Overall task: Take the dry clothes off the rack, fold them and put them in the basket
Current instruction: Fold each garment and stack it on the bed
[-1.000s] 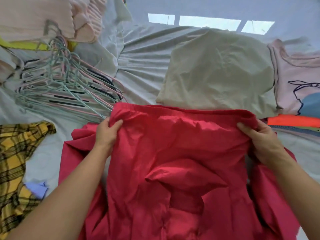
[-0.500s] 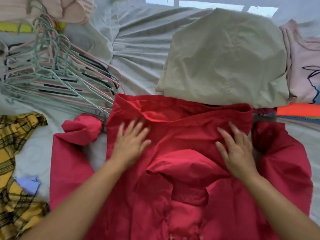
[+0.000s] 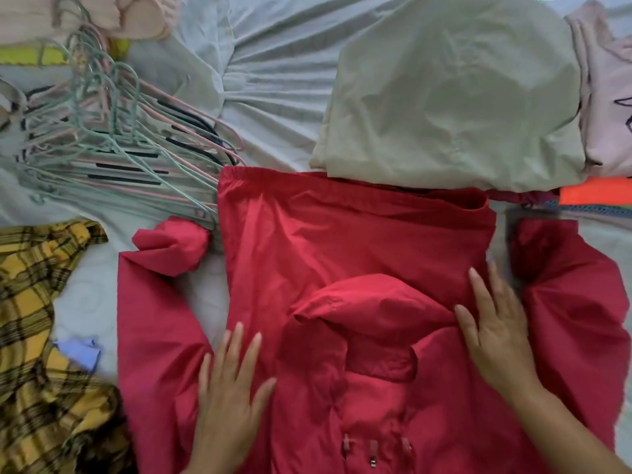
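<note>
- Red jacket (image 3: 342, 241) lies spread flat on the wrinkled grey sheet (image 3: 273, 80), with its elastic hem at the far edge and its hood (image 3: 369, 302) lying on the middle of the body.
- Both jacket sleeves lie out to the sides. The sleeve on the left (image 3: 154, 319) has its cuff bunched up beside the jacket's body, and the sleeve on the right (image 3: 574, 302) is spread wide.
- The left hand (image 3: 229, 395) rests palm down on the jacket's near left part. Its grip is slack, with the fingers straight and spread, and it holds nothing.
- The right hand (image 3: 496, 333) lies flat on the jacket just right of the hood. Its grip is likewise loose, and the straight fingers press the cloth.
- A heap of pink and green hangers (image 3: 113, 145) lies beyond the jacket's far left corner, with the nearest ones touching it.
- A folded beige garment (image 3: 455, 97) lies just beyond the jacket's hem and overlaps its far right edge.
- A pale pink top (image 3: 608, 97) with a drawn outline and an orange piece (image 3: 595, 195) sit off the jacket's far right corner.
- A yellow plaid shirt (image 3: 37, 336) lies crumpled to the left of the jacket, apart from the sleeve.
</note>
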Action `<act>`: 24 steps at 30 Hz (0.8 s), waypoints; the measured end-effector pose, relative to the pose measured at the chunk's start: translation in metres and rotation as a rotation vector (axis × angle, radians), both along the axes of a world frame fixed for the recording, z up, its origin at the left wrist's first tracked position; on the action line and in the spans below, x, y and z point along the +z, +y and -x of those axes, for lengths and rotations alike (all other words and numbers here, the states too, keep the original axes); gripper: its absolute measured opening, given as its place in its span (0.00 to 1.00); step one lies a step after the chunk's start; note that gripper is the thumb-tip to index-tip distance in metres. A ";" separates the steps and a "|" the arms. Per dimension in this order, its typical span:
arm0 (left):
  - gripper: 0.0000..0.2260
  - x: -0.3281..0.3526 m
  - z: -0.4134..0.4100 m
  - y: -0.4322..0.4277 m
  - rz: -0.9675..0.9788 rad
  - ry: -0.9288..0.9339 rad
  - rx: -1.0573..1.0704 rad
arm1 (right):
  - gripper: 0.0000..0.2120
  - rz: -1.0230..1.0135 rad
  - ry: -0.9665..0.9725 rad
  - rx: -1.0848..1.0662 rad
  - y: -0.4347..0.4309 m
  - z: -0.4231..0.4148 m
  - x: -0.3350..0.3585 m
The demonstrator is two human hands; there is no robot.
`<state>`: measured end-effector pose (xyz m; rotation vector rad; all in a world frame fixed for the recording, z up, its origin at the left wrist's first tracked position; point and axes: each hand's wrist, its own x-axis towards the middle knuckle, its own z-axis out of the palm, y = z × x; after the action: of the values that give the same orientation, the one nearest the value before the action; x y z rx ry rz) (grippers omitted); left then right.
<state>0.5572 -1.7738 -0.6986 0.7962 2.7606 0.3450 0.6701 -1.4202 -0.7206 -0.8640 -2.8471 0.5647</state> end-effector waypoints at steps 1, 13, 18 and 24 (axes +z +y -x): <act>0.27 -0.004 -0.015 -0.018 0.045 -0.027 -0.011 | 0.35 0.047 -0.027 -0.025 0.002 -0.010 -0.006; 0.26 0.005 -0.043 -0.013 0.171 -0.046 -0.101 | 0.29 0.003 -0.148 0.160 -0.033 -0.043 0.005; 0.27 0.008 -0.068 0.012 0.161 -0.114 -0.021 | 0.31 0.090 -0.097 0.093 -0.030 -0.052 0.016; 0.29 0.005 -0.087 0.025 0.278 -0.232 -0.056 | 0.37 0.163 -0.042 -0.038 0.011 -0.081 0.029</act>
<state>0.6438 -1.7483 -0.6936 0.7105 2.4914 0.0359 0.7507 -1.4092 -0.6911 -0.9636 -2.8461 0.7918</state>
